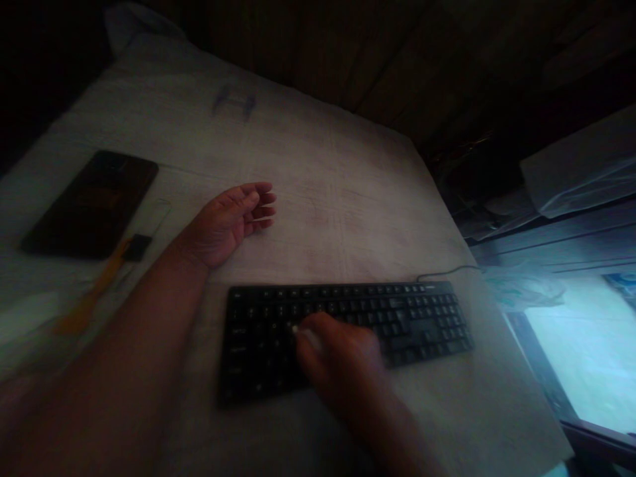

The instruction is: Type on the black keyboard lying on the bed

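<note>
A black keyboard lies on a pale cloth-covered surface in dim light. My right hand rests over the keyboard's left-middle keys, fingers curled down and pinched together on something small and pale that I cannot make out. My left hand lies on the cloth beyond the keyboard's left end, palm turned up, fingers loosely spread and empty. The left forearm crosses in front of the keyboard's left side.
A dark phone or tablet lies at the left, with a small black piece on an orange strip beside it. A cable leaves the keyboard's far right corner. The surface ends at the right, over a bright floor.
</note>
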Tool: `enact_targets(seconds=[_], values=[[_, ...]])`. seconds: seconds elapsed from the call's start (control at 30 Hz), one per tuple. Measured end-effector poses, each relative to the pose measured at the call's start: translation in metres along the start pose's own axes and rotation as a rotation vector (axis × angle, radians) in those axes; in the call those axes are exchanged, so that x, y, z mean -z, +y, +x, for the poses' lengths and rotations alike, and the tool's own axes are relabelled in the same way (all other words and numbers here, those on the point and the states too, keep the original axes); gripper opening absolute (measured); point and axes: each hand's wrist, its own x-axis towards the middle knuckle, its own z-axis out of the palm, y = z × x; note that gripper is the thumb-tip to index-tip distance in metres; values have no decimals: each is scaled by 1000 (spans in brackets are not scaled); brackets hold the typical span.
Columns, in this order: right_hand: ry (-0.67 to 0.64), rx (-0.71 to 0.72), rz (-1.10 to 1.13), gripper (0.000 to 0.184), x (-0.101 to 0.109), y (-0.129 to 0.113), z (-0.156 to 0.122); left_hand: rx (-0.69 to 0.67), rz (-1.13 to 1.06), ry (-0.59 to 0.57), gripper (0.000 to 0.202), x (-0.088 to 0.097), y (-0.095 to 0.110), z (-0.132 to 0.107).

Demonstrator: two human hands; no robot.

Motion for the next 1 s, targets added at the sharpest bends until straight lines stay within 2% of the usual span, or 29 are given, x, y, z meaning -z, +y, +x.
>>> enact_targets(seconds=[0.13, 0.3, 0.37, 0.6, 1.0], values=[[-24, 17, 10, 13, 3, 2, -2, -2, -2, -17, 24, 1, -1, 1], [-66, 184, 9, 18, 6, 0, 0, -5, 3, -17, 23, 2, -1, 0], [-101, 203, -44, 19, 6, -2, 1, -5, -2, -15, 23, 2, -1, 0], [-107, 135, -83, 12, 7, 0, 3, -7, 6, -16, 23, 2, -1, 1], [-107, 76, -67, 14, 13, 11, -2, -6, 23, -19, 26, 2, -1, 0]])
